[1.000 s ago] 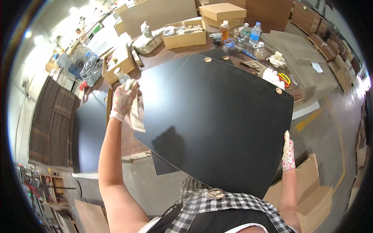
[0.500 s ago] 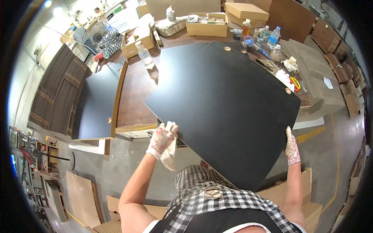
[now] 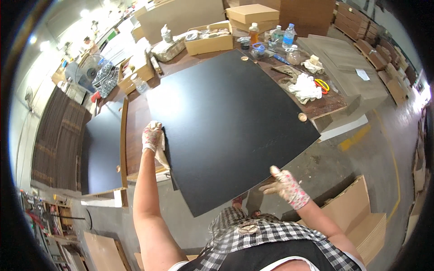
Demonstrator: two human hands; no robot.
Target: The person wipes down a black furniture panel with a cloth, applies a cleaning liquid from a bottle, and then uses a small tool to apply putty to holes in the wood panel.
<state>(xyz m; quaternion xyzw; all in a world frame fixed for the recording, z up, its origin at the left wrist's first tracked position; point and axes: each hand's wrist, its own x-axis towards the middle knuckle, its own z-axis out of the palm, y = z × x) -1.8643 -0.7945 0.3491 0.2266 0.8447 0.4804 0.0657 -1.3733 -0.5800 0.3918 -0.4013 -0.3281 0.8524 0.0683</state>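
Note:
A large black panel (image 3: 221, 131) lies tilted across the workbench, its near corner jutting out past the front edge. Round wooden-coloured holes show near its far and right corners. At the panel's left edge my left hand (image 3: 152, 135), in a flower-patterned work glove, is closed around a white cloth (image 3: 161, 156) that hangs down beside the edge. My right hand (image 3: 289, 189), gloved the same way, is at the near right edge with its fingers spread. Its upper fingertip is at the rim; whether it touches the panel I cannot tell.
Another black panel (image 3: 103, 151) stands at the left beside brown stacked boards (image 3: 54, 140). On the workbench (image 3: 138, 147) are a clear bottle (image 3: 139, 84), an open carton (image 3: 209, 44), white crumpled cloth (image 3: 305, 88) and yellow-red scissors (image 3: 322, 86). Cardboard sheets (image 3: 348, 212) lean at the lower right.
The black panel has turned, its near corner swinging left. My left hand has moved forward and left with the cloth. My right hand has come left and nearer, its fingers now spread.

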